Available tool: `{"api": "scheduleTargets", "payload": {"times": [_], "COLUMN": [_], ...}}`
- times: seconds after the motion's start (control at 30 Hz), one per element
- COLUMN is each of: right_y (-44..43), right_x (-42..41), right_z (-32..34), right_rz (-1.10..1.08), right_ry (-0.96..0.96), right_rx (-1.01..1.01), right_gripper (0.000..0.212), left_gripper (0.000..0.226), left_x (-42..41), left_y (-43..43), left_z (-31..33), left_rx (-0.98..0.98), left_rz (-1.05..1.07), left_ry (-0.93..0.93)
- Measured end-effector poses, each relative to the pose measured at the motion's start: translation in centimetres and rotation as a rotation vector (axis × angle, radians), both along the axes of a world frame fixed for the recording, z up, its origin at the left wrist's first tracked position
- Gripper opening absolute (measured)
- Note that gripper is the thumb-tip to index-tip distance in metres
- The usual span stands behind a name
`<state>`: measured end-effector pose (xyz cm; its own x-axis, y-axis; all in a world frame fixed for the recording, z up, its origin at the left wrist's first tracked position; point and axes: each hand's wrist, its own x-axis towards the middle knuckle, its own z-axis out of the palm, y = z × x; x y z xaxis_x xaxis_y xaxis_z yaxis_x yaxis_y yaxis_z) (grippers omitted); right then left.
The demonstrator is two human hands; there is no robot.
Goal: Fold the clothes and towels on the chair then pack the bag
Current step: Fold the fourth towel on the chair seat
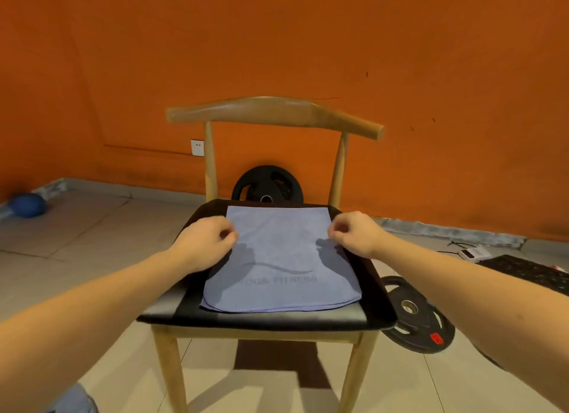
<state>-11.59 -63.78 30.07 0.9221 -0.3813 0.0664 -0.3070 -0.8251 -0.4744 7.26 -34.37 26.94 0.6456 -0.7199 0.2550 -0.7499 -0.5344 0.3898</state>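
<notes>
1. The pale wooden chair with a curved back rail and a black padded seat (371,285) is standing in the middle of the scene, in front of an orange wall. It is bearing the only task item in view.
2. The lilac-blue microfibre towel with grey printed lettering (280,258) is lying flat on the seat. It is already doubled into stacked layers, with their rounded edges facing the near side. It is looking light, soft and limp, so it is likely going to sag if lifted from one point. Taking hold at two corners or at both side edges is looking like the sound choice. The smooth seat is probably letting it slide.
3. The left hand (203,243) is sitting at the towel's left edge, towards the far end, with its fingers curled. The right hand (357,234) is mirroring it at the right edge. I cannot tell whether either is pinching the cloth or clenched on nothing.
4. No bag or other container is showing, so its contents are not judgeable.
</notes>
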Motion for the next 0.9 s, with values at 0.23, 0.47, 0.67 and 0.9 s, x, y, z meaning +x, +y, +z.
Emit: {"api": "scheduleTargets", "payload": {"times": [0.23, 0.47, 0.67, 0.9], "right_y": [-0.7, -4.3, -4.0, 1.6], "right_x": [11.6, 13.7, 13.3, 3.6], "right_z": [-4.5, -8.6, -8.0, -4.6], "right_rz": [-0.048, -0.063, -0.067, 0.078], "right_ry": [0.116, 0.373, 0.351, 0.078], "right_rx": [-0.141, -0.359, -0.347, -0.17], "right_gripper": [0.06, 0.094, 0.092, 0.084], "left_gripper": [0.05, 0.08, 0.077, 0.066], "left_x": [6.9, 10.2, 9.4, -1.2], "left_y": [-10.8, -10.5, -10.4, -2.1], "left_z": [-2.2, -5.4, -4.7, -2.4], "left_rx": [0.166, 0.53, 0.542, 0.099], "left_rz": [0.112, 0.074, 0.093, -0.168], "left_ry": [0.154, 0.064, 0.035, 0.154]}}
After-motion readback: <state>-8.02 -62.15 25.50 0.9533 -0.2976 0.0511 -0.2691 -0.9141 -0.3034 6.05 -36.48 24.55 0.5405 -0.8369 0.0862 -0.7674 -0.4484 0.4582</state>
